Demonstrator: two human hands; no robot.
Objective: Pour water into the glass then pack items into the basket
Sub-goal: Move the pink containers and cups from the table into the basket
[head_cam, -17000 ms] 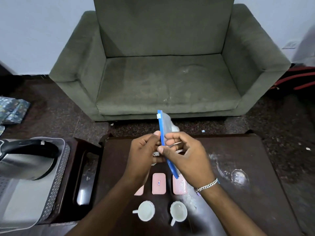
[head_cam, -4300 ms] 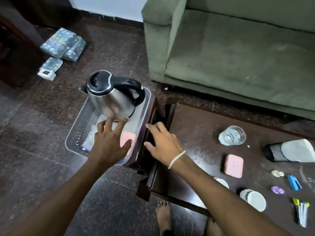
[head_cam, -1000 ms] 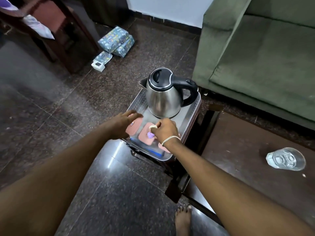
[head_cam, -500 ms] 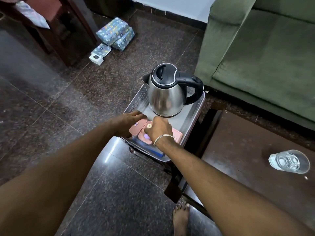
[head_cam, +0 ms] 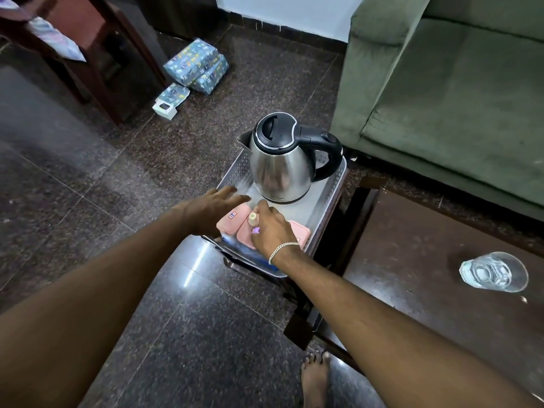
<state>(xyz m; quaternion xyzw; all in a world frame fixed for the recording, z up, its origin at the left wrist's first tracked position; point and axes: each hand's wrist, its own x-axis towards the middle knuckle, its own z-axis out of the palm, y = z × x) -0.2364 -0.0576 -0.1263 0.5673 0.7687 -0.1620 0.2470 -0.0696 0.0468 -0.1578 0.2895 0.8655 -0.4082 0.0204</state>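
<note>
Inside one basket point(head_cam: 329, 198) – one kettle point(head_cam: 281, 166), three pink boxes point(head_cam: 232, 219)

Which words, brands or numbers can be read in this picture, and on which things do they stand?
No text can be read.
Kettle: dark print low on the body, too small.
Pink boxes: small red and blue label, blurred.
Wrapped parcels on the floor: pattern only, nothing readable.

Soft, even indoor light fills the room, fairly bright, with only faint shadows. A white streak of glare lies on the polished floor point(head_cam: 188, 278), and the steel kettle point(head_cam: 279, 169) shows smeared reflections. The left hand point(head_cam: 212, 210) is motion-blurred at the fingers. The wide lens bends the sofa point(head_cam: 459, 92) edges and stretches both forearms toward the corners.
</note>
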